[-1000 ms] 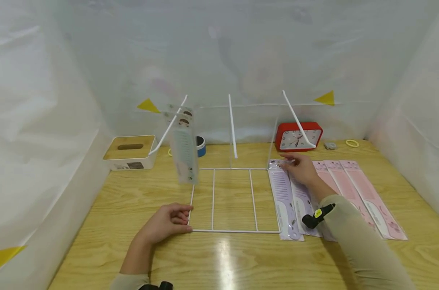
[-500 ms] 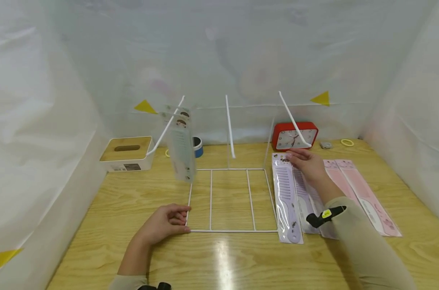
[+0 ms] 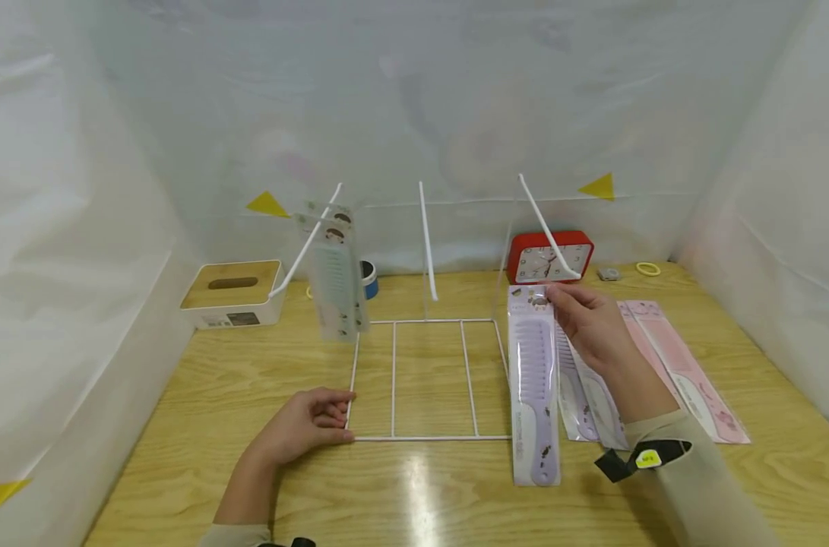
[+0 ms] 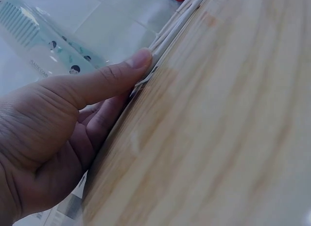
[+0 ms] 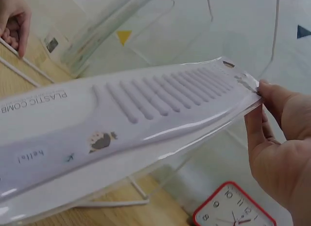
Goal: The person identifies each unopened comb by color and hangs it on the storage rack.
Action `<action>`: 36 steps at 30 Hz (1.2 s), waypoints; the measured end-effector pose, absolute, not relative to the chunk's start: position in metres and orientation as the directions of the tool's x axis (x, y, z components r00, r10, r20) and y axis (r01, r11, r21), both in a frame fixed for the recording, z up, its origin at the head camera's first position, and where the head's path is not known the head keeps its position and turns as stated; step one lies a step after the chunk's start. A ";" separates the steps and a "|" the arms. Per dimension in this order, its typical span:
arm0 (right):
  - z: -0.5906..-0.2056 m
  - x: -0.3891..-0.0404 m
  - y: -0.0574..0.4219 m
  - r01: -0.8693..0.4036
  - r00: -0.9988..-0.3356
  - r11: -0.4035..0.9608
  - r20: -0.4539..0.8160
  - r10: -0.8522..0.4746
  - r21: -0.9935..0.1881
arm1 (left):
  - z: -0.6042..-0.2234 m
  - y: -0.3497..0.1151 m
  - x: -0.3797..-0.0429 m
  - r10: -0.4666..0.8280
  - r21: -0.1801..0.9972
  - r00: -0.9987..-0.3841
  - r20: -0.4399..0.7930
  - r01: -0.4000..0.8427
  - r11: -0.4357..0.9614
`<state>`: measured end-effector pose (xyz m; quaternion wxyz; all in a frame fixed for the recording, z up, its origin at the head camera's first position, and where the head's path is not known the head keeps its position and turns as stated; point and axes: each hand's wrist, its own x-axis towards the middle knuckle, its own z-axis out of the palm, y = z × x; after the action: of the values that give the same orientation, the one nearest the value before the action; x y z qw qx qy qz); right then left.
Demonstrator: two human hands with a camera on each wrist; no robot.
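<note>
My right hand [image 3: 595, 327] pinches the top edge of a packaged purple comb [image 3: 533, 395], lifted with its length hanging toward me. In the right wrist view, thumb and finger grip the clear bag's end, and the comb [image 5: 160, 99] stretches left. My left hand [image 3: 308, 425] holds the front left corner of a white wire display rack [image 3: 428, 438], thumb on the bar in the left wrist view. Packaged green combs [image 3: 335, 281] hang on the rack's left hook [image 3: 305, 247]. The middle hook [image 3: 428, 243] and right hook [image 3: 551, 228] carry nothing.
More packaged purple combs [image 3: 581, 403] and pink combs [image 3: 691, 372] lie on the table right of the rack, partly behind my right hand. Along the back are a tissue box [image 3: 232, 292], a blue roll [image 3: 369, 281], a red clock [image 3: 551, 258] and a yellow ring [image 3: 648, 269].
My right hand has lifted the purple comb off the row on the table and drawn it up and toward me. My left hand has stayed on the rack's corner.
</note>
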<state>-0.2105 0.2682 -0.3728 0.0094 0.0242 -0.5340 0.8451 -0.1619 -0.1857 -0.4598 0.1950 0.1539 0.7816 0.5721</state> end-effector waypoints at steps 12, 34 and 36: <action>-0.334 -0.145 0.215 -0.264 -0.949 -0.384 0.310 -0.060 -0.885 | -0.455 -0.188 -0.160 0.469 0.951 -0.872 -0.139 0.015 0.310; -0.279 -0.134 0.130 -0.521 -0.832 -0.299 0.554 -0.034 -0.800 | -0.455 -0.187 -0.161 0.467 0.947 -0.876 -0.124 0.036 0.319; -0.279 -0.138 0.129 -0.517 -0.842 -0.262 0.539 -0.018 -0.815 | -0.456 -0.186 -0.161 0.465 0.948 -0.876 -0.124 0.034 0.317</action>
<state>-0.1376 0.1286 -0.2795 0.1638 0.2285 -0.5848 0.7609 -0.1612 -0.1864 -0.4561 0.1917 0.1583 0.7884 0.5628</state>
